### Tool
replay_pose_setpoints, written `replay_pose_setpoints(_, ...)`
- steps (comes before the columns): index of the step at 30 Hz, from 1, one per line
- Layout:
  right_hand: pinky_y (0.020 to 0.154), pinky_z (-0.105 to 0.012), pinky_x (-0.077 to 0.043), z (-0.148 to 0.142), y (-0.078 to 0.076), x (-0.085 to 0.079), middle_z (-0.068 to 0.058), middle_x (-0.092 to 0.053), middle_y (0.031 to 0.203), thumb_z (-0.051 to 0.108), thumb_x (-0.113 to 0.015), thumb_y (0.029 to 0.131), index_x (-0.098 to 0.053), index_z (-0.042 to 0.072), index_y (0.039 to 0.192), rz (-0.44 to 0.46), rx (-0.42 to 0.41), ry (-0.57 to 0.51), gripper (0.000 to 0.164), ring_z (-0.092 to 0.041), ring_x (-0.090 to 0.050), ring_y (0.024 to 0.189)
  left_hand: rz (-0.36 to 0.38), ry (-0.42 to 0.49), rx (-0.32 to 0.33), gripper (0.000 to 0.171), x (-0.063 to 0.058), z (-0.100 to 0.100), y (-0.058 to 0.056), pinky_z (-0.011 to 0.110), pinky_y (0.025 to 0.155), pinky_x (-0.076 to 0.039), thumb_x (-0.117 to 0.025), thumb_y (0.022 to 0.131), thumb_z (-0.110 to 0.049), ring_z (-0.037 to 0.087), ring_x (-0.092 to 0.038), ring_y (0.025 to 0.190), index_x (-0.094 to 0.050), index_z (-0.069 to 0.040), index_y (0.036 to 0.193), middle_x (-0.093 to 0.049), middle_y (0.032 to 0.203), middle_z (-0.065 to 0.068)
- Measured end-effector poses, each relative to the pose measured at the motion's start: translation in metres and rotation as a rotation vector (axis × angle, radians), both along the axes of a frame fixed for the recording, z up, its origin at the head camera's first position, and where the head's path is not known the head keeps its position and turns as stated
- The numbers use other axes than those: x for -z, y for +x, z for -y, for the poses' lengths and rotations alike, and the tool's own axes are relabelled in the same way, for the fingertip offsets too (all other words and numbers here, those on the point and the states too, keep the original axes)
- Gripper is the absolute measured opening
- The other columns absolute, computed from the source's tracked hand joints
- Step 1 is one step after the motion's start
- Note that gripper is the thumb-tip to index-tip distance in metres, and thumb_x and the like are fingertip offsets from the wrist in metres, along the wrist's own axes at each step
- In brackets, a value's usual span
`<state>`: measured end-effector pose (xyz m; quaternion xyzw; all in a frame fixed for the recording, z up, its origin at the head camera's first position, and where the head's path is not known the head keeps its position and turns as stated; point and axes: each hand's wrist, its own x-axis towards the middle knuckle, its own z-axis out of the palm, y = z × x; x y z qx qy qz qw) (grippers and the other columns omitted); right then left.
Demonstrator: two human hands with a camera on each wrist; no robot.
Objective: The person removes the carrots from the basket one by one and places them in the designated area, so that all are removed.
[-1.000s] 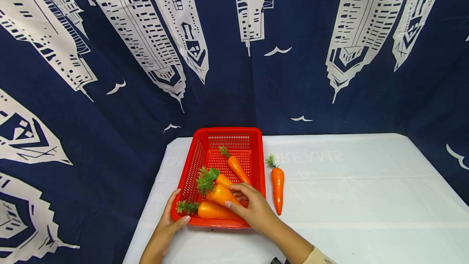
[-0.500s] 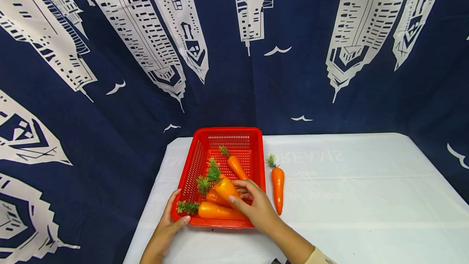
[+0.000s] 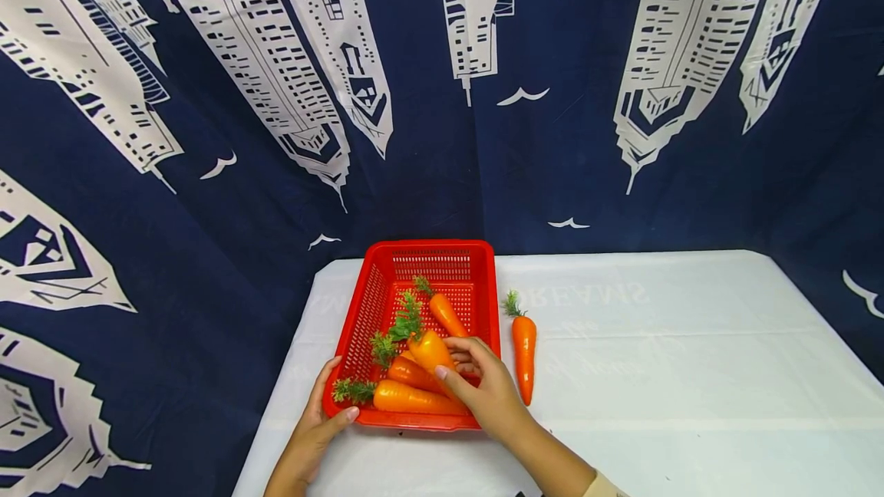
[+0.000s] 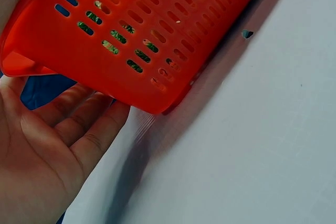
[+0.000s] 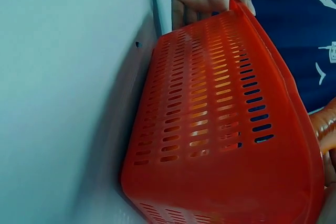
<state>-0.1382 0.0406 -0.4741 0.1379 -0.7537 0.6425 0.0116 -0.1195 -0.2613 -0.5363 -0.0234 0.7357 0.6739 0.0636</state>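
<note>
In the head view my left hand (image 3: 311, 436) holds the near left corner of a red perforated plastic basket (image 3: 414, 422), thumb on the rim and fingers along the outside. The left wrist view shows those fingers (image 4: 92, 135) against the basket wall. Over the basket's near half, my right hand (image 3: 493, 397) grips an orange carrot (image 3: 431, 351) with leafy green top, tilted with its leaves pointing away from me; the hand hides its tip. Beneath it lie a carrot (image 3: 414, 397) along the front wall and another (image 3: 407, 372) just behind.
A slimmer carrot (image 3: 447, 314) lies toward the basket's back. Outside, right of the basket, one more carrot (image 3: 524, 355) rests on the white tablecloth (image 3: 677, 374). A dark blue cloth (image 3: 552, 167) with white building prints hangs behind the table.
The carrot in my right hand has swung from pointing left to pointing away, and moved slightly right, uncovering more of the carrots below. My left hand has stayed on the basket corner.
</note>
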Motion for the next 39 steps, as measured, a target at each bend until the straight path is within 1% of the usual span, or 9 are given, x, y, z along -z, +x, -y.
replay_pose_setpoints(4,0.1,-0.027,-0.051,-0.003,0.002,-0.002,0.009,-0.062,0.127,0.032,-0.074,0.093,-0.061,0.028,0.128,-0.007,-0.005,-0.02,0.037,-0.013,-0.059,0.114,-0.002,0.007,0.001,0.085,0.001,0.0,0.0,0.016,0.1,-0.039,-0.069,0.092,-0.011,0.011,-0.031,0.14,-0.022,-0.036,0.159,-0.011,0.167,0.002)
replay_pose_setpoints(7,0.1,-0.026,-0.051,-0.005,0.003,-0.003,0.007,-0.062,0.128,0.03,-0.073,0.094,-0.061,0.026,0.128,-0.019,-0.009,-0.042,0.036,-0.015,-0.059,0.114,-0.002,0.011,0.001,0.085,0.001,0.0,0.0,0.016,0.1,-0.04,-0.069,0.092,-0.011,0.001,-0.036,0.135,-0.022,-0.035,0.159,-0.012,0.166,0.003)
replay_pose_setpoints(10,0.099,-0.025,-0.051,-0.007,0.003,-0.004,0.005,-0.061,0.129,0.028,-0.073,0.094,-0.062,0.025,0.128,-0.027,-0.005,-0.058,0.036,-0.016,-0.058,0.114,0.0,0.011,0.001,0.085,0.002,0.0,0.0,0.016,0.1,-0.04,-0.069,0.092,-0.011,-0.002,-0.038,0.132,-0.022,-0.035,0.159,-0.012,0.166,0.003)
replay_pose_setpoints(12,0.1,-0.026,-0.051,-0.008,0.003,-0.003,0.005,-0.061,0.129,0.028,-0.073,0.094,-0.062,0.025,0.128,-0.026,0.0,-0.06,0.036,-0.016,-0.058,0.114,0.003,0.007,-0.001,0.085,0.002,0.0,0.0,0.017,0.1,-0.04,-0.069,0.092,-0.012,0.0,-0.038,0.133,-0.022,-0.036,0.158,-0.013,0.166,0.003)
replay_pose_setpoints(16,0.101,-0.027,-0.05,-0.01,0.003,-0.004,0.005,-0.061,0.129,0.028,-0.073,0.094,-0.062,0.026,0.129,-0.008,0.011,-0.064,0.037,-0.016,-0.059,0.113,0.005,-0.001,-0.004,0.085,0.002,0.0,0.0,0.017,0.1,-0.04,-0.07,0.092,-0.012,0.008,-0.034,0.137,-0.022,-0.036,0.158,-0.012,0.166,0.003)
replay_pose_setpoints(21,0.099,-0.025,-0.051,-0.015,0.003,-0.006,0.0,-0.062,0.127,0.025,-0.073,0.093,-0.061,0.021,0.129,-0.027,0.022,-0.07,0.038,-0.017,-0.059,0.109,0.002,-0.003,-0.003,0.085,0.001,-0.001,0.0,0.016,0.1,-0.038,-0.069,0.092,-0.011,0.016,-0.028,0.141,-0.022,-0.036,0.159,-0.011,0.166,0.002)
replay_pose_setpoints(24,0.097,-0.022,-0.051,-0.017,0.003,-0.007,-0.004,-0.062,0.127,0.021,-0.074,0.093,-0.061,0.017,0.129,-0.027,0.038,-0.084,0.038,-0.016,-0.06,0.107,0.004,-0.008,-0.005,0.085,0.001,-0.001,0.0,0.016,0.101,-0.037,-0.069,0.092,-0.012,0.018,-0.026,0.142,-0.022,-0.036,0.159,-0.011,0.166,0.001)
replay_pose_setpoints(30,0.095,-0.018,-0.051,-0.023,0.002,-0.011,-0.008,-0.062,0.125,0.016,-0.074,0.092,-0.061,0.011,0.129,0.021,0.074,-0.13,0.04,-0.013,-0.061,0.107,0.012,-0.014,-0.01,0.085,0.001,0.0,0.0,0.015,0.101,-0.036,-0.07,0.092,-0.012,0.018,-0.025,0.143,-0.022,-0.037,0.158,-0.011,0.166,0.0)
replay_pose_setpoints(39,0.092,-0.017,-0.052,-0.034,0.001,-0.017,-0.011,-0.061,0.124,0.017,-0.071,0.094,-0.057,0.01,0.134,0.079,0.097,-0.156,0.042,-0.015,-0.061,0.108,0.014,-0.011,-0.009,0.086,0.0,-0.001,0.001,0.017,0.101,-0.036,-0.07,0.092,-0.012,0.025,-0.02,0.146,-0.021,-0.037,0.159,-0.01,0.167,0.001)
